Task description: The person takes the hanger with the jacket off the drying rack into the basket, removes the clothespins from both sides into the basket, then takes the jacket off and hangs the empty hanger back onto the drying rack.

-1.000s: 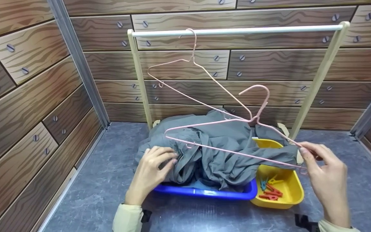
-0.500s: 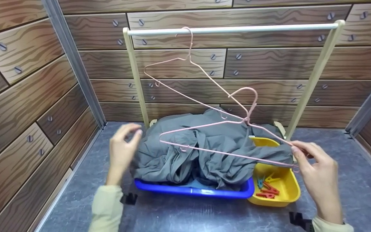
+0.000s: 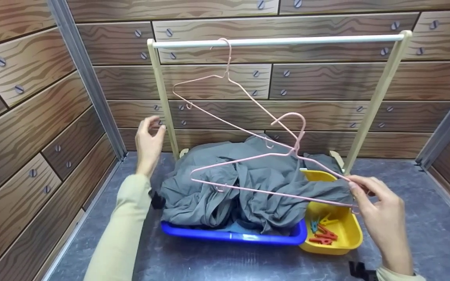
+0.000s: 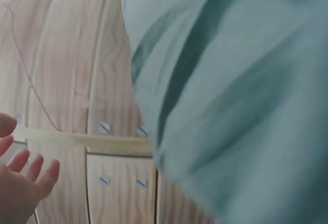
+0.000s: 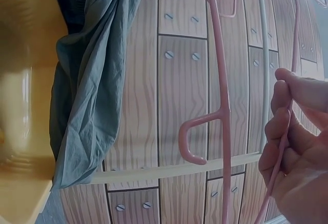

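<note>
My right hand [image 3: 381,210] pinches the right shoulder of a pink wire clothes hanger [image 3: 248,190], held in front of the grey cloth; in the right wrist view the fingers [image 5: 281,114] curl around the wire. Raised beside the rack's left post, my left hand [image 3: 149,144] has loosely bent fingers and holds nothing. A second pink hanger [image 3: 244,89] hangs by its hook from the rack's white bar [image 3: 279,41]. Below, a crumpled grey garment [image 3: 205,197] heaps over a blue basin [image 3: 233,236], one end trailing across the yellow tub.
The yellow tub [image 3: 352,238] right of the basin contains several clothespins [image 3: 324,232] in red, teal and yellow. A wooden rack post [image 3: 379,101] stands on the right, another post [image 3: 161,93] on the left. Wood-patterned walls enclose the grey floor [image 3: 424,218].
My left hand has left the grey garment and moved left, then upward beside the left post. The right hand keeps its hold on the hanger, which has shifted slightly left in view.
</note>
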`<state>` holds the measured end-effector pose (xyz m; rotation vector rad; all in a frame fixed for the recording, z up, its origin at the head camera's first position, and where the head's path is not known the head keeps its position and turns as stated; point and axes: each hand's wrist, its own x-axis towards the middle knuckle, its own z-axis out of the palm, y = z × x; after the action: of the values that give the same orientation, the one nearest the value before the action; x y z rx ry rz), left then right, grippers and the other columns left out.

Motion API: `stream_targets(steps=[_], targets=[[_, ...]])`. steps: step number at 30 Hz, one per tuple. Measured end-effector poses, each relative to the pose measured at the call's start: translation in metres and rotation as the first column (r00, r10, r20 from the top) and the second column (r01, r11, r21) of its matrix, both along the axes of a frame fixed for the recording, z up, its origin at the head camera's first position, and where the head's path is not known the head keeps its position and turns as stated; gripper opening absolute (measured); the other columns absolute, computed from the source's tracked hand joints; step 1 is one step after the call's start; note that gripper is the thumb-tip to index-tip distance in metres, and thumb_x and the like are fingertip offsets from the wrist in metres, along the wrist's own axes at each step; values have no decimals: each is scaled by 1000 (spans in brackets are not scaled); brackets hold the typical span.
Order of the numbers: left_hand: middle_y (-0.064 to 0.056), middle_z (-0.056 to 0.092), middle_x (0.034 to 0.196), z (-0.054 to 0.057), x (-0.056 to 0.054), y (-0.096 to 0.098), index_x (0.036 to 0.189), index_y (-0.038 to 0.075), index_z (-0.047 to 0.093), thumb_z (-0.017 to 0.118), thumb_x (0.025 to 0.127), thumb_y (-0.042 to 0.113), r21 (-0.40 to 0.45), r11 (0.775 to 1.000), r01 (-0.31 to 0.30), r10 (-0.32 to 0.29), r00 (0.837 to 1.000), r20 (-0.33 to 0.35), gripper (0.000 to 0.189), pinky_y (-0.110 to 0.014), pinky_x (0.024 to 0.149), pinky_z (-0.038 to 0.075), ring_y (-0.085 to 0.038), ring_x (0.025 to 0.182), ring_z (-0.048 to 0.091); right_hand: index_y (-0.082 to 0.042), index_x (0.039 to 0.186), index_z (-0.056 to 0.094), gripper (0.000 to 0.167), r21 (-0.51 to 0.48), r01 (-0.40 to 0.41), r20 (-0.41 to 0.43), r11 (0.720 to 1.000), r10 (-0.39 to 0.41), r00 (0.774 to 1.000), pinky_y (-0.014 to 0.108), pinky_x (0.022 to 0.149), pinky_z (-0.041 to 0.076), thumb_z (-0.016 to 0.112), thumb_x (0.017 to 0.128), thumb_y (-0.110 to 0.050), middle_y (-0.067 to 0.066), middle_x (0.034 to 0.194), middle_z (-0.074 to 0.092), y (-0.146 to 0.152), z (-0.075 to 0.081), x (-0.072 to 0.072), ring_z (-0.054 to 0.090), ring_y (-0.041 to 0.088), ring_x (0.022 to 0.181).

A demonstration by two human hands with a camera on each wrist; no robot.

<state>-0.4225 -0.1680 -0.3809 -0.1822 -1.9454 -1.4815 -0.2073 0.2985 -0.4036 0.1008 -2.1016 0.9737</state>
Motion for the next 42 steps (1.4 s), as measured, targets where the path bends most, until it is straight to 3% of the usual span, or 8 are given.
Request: stream_targets(steps=[6, 14, 20, 26, 36, 42], targets=[[-16, 59, 119, -1, -29, -3, 123, -1, 61, 65, 92, 2, -46, 998, -42, 43, 999, 25, 32, -38, 89, 47, -28, 105, 58, -10, 105, 76, 17, -10, 11, 33, 1000, -11, 999, 14, 72, 39, 69, 91, -4, -3, 91, 67, -2, 0, 0, 54, 10, 80], [-20, 59, 125, -4, -50, -7, 126, -2, 60, 64, 94, 6, -111, 994, -13, 26, 993, 118, 34, -41, 89, 47, -31, 105, 60, -6, 106, 75, 19, -11, 3, 15, 1000, -3, 1000, 13, 74, 40, 69, 89, 1, -3, 91, 68, 0, 1, -1, 55, 9, 81], [-22, 65, 114, -5, -56, -5, 120, -5, 62, 61, 95, 4, -102, 994, 32, -19, 991, 130, 26, -40, 89, 48, -32, 101, 63, -8, 106, 76, 19, -1, 19, 22, 1000, -19, 1000, 13, 72, 40, 70, 89, 0, -4, 91, 68, -1, 0, -1, 54, 8, 80], [-21, 67, 110, -9, -59, -2, 114, -5, 65, 59, 96, 7, -111, 994, 5, 14, 986, 168, 22, -39, 87, 49, -31, 99, 64, -10, 104, 76, 19, 16, 18, 24, 1000, -18, 1000, 13, 67, 40, 71, 89, -1, -3, 91, 67, -2, -2, -1, 53, 8, 78], [-19, 67, 110, -11, -61, 0, 113, -3, 66, 60, 97, 8, -111, 994, 14, 2, 990, 144, 20, -39, 87, 49, -30, 100, 63, -11, 105, 76, 19, 13, 40, 28, 999, -40, 999, 14, 67, 39, 71, 89, -2, -4, 88, 66, -4, 1, 0, 52, 9, 77], [-18, 68, 108, -14, -61, -2, 112, -3, 67, 61, 97, 9, -111, 994, -6, 20, 992, 124, 20, -39, 86, 49, -29, 98, 64, -10, 104, 76, 17, 33, 26, -11, 999, -26, 1000, 15, 67, 38, 70, 90, -2, -3, 86, 66, -9, 3, 2, 51, 9, 76]])
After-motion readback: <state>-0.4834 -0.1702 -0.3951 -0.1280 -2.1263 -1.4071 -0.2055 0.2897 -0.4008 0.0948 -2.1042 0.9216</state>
